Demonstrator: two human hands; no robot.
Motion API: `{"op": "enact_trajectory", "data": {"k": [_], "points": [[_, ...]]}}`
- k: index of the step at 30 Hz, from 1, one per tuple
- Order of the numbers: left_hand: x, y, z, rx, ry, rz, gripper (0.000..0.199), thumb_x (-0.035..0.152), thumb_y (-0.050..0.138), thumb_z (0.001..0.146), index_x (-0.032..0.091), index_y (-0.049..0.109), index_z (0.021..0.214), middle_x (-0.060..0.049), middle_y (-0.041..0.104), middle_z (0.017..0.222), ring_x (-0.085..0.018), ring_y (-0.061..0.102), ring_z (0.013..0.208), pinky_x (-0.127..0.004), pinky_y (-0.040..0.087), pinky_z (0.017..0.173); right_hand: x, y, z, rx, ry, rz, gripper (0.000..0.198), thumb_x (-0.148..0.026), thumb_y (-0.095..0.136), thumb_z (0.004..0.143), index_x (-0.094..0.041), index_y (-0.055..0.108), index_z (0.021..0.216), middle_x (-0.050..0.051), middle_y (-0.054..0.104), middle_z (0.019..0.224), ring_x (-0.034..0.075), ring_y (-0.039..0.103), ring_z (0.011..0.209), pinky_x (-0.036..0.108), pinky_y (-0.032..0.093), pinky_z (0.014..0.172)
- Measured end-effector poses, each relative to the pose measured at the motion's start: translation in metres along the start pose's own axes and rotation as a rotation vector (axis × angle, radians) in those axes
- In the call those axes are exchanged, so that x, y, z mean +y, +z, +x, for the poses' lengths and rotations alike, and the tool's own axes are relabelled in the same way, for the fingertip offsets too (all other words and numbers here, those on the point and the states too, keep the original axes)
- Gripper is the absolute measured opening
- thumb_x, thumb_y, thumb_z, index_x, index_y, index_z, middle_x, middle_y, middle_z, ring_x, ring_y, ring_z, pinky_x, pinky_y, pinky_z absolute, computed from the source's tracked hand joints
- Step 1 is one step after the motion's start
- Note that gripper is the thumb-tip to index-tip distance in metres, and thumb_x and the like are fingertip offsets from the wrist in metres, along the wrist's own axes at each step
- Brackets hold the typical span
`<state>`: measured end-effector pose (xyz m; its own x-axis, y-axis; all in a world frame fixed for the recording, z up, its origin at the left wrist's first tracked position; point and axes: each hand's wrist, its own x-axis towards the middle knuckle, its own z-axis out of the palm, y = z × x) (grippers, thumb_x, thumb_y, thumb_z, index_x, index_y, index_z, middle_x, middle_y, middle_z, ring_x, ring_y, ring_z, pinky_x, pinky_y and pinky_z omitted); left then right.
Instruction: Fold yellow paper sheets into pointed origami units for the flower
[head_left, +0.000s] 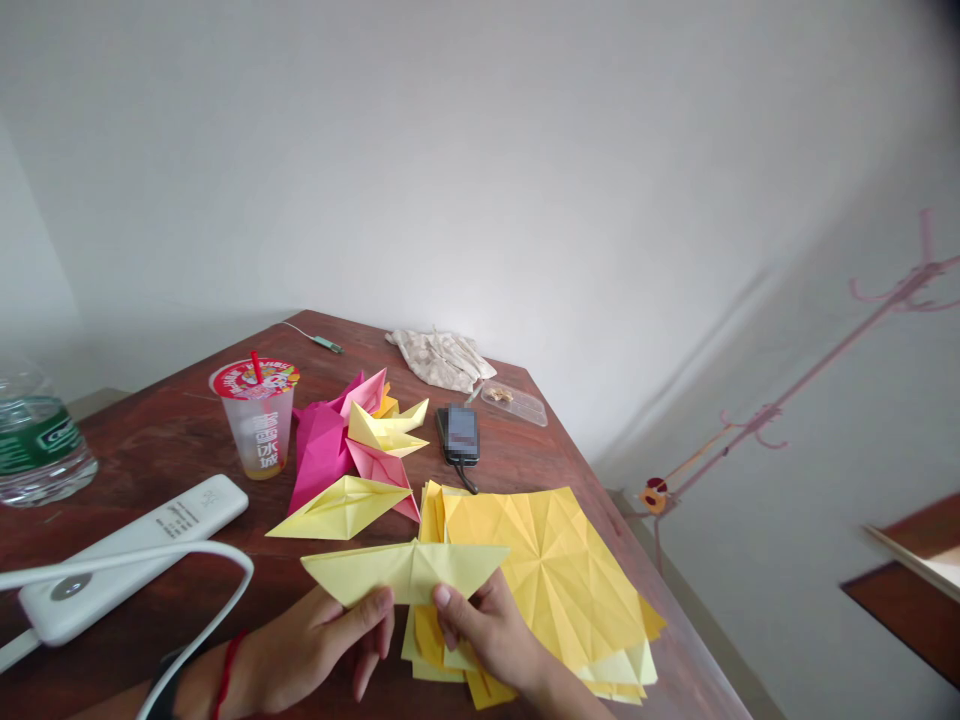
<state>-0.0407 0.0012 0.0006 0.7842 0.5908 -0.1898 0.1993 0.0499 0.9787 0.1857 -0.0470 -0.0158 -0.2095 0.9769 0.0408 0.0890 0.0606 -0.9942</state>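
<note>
A pale yellow folded paper (412,572), long and boat-shaped, is held level above the front of the table. Its left half is pinched by my left hand (330,630), thumb on the near face. My right hand (499,630) grips the right half the same way, thumb near the centre crease. Just beyond lies a finished-looking yellow paper boat (341,507), beside several pink and yellow folded paper pieces (319,450). Under and right of my right hand is a stack of creased yellow paper sheets (555,570).
On the wooden table (405,375) stand a plastic drink cup (259,425) and a water bottle (41,440). A white power bank (142,555) with a cable (225,550) lies left. Farther back are a phone (459,435), a cloth bag (439,358) and a clear plastic lid (517,402).
</note>
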Motion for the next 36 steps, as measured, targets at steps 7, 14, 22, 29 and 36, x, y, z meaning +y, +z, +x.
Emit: {"op": "enact_trajectory", "data": {"k": [7,14,22,29,36], "points": [[-0.007,0.002,0.003,0.026,0.017,-0.048,0.073,0.083,0.027,0.085,0.021,0.064,0.080,0.001,0.058,0.052,-0.017,0.055,0.054,-0.030,0.040,0.065,0.007,-0.003,0.003,0.068,-0.051,0.025,0.063,-0.058,0.051,0.096,-0.015,0.058,0.050,0.001,0.052,0.044,0.008,0.048,0.042,0.021,0.034,0.047],[-0.004,0.002,0.003,0.033,0.008,-0.025,0.074,0.085,0.027,0.083,0.021,0.062,0.076,0.002,0.057,0.051,-0.017,0.055,0.053,-0.029,0.042,0.066,0.006,-0.002,0.006,0.140,-0.043,-0.002,0.065,-0.059,0.054,0.094,-0.015,0.058,0.046,0.001,0.051,0.040,0.008,0.046,0.039,0.020,0.032,0.046],[-0.002,0.002,0.004,0.060,-0.018,0.001,0.072,0.083,0.029,0.084,0.020,0.065,0.077,0.001,0.057,0.055,-0.018,0.055,0.055,-0.030,0.042,0.067,0.000,-0.003,0.005,0.176,-0.026,-0.098,0.066,-0.062,0.053,0.092,-0.016,0.055,0.045,0.000,0.050,0.040,0.007,0.043,0.039,0.021,0.031,0.046],[0.006,0.004,0.005,0.146,-0.024,0.021,0.063,0.078,0.036,0.084,0.022,0.060,0.072,0.001,0.056,0.059,-0.020,0.057,0.057,-0.032,0.044,0.068,0.000,-0.002,0.006,0.201,-0.014,-0.066,0.065,-0.062,0.054,0.092,-0.017,0.054,0.046,0.000,0.050,0.041,0.008,0.044,0.040,0.022,0.033,0.047],[0.007,0.002,0.005,0.121,-0.030,0.026,0.065,0.081,0.033,0.083,0.021,0.058,0.074,0.001,0.055,0.056,-0.020,0.056,0.057,-0.032,0.044,0.069,0.001,-0.002,0.007,0.213,0.001,-0.042,0.062,-0.061,0.056,0.091,-0.016,0.054,0.048,0.000,0.051,0.041,0.008,0.044,0.040,0.021,0.033,0.046]]}}
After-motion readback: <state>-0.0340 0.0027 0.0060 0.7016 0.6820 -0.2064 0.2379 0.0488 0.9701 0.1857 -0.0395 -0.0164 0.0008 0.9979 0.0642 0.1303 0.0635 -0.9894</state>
